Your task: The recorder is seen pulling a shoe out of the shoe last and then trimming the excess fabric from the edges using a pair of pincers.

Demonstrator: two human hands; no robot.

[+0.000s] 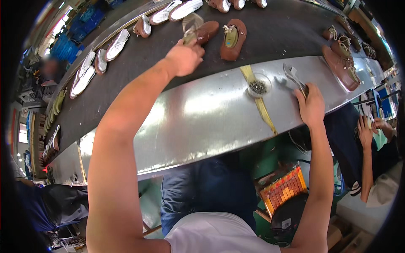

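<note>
Reaching over the dark belt, my left hand is closed on the heel end of a brown shoe; the shoe's opening and laces are blurred. Beside it on the belt lies another brown shoe with beige laces and an olive inside. My right hand is closed round the handles of metal pliers, whose head rests over the metal table. Between my hands, a clear round dish of small metal pieces sits on a yellow strip. My right palm hides part of the handles.
White shoes line the belt's far side, and olive ones stand far left. Several brown shoes are at the right end of the metal table. A co-worker's hands are at right; another person sits lower left.
</note>
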